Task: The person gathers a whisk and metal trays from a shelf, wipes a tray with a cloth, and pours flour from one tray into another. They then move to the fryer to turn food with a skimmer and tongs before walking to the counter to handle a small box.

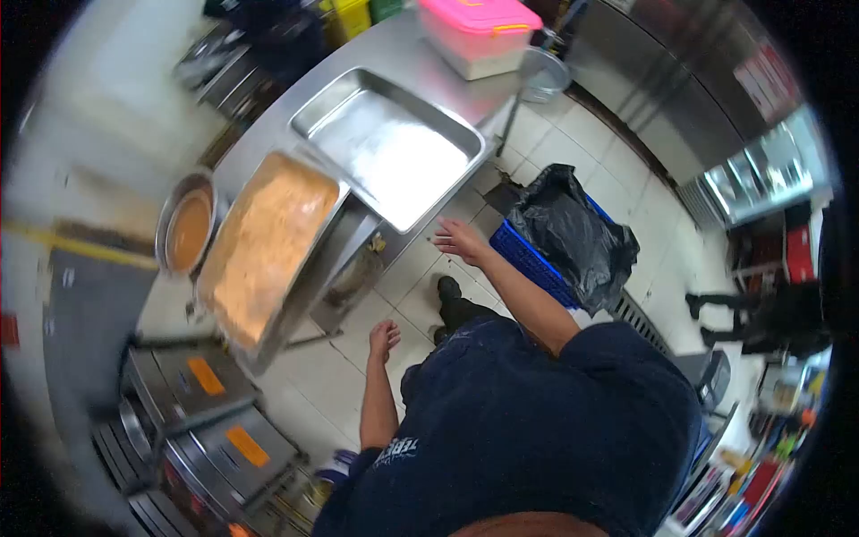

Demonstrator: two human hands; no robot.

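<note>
12 o'clock: pink lid [479, 12] cropped by top edge | 2 o'clock: notice [767, 82] blurred | 3 o'clock: black bag [573, 233] hides crate [531, 266] interior

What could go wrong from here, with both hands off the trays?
The tray of orange mixture lies along the table's edge and looks quite full; a bump might spill it. The empty metal pan has a corner at that edge, easy to catch. The blue crate stands near the feet, a possible trip.

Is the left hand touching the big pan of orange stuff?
Apart. The head view shows floor tiles between the left hand and the pan of orange stuff.
</note>
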